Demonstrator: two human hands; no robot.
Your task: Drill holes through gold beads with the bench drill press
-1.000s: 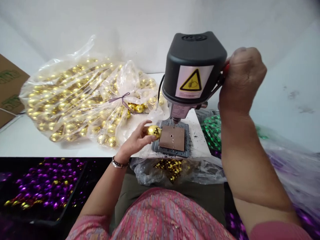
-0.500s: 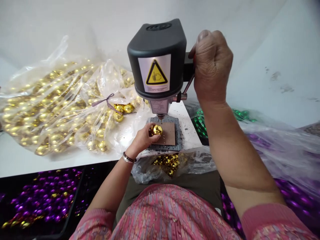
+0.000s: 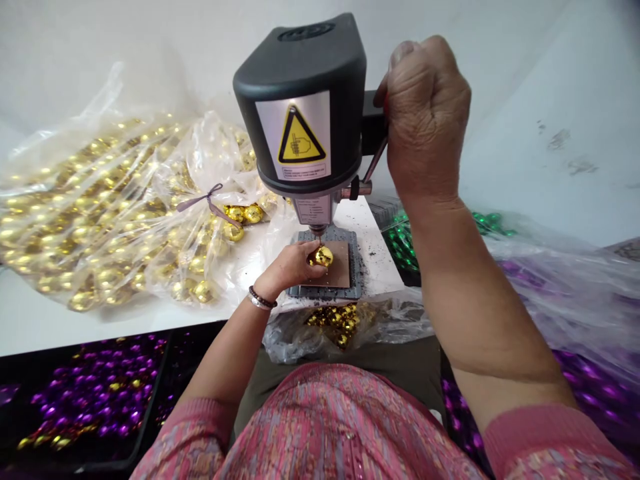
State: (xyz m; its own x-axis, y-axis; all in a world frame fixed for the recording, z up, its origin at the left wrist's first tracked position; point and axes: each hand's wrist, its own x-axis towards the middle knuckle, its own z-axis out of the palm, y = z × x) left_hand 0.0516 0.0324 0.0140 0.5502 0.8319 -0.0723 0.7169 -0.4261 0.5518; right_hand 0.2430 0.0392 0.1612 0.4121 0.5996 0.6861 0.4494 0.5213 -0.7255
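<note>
My left hand (image 3: 294, 268) pinches a shiny gold ball (image 3: 324, 256) above a brown board (image 3: 339, 267) on the grey base of a drill press. The bit of the black-headed drill press (image 3: 305, 113) points down at the ball's top; whether it touches cannot be made out. High on the right, my right hand (image 3: 426, 120) is closed around the press's lever (image 3: 376, 161), whose red end is mostly hidden by the fingers.
A clear bag of gold balls (image 3: 107, 220) lies at the left. Purple balls fill a black tray (image 3: 161, 373) at lower left. Gold balls (image 3: 340, 323) sit in plastic near my lap. Green balls (image 3: 400, 243) and bagged purple ones (image 3: 595, 387) are at the right.
The ball has moved slightly right, under the bit, and has turned in my left hand's fingers. The press head appears larger and further left and up in view. My right hand still grips the lever.
</note>
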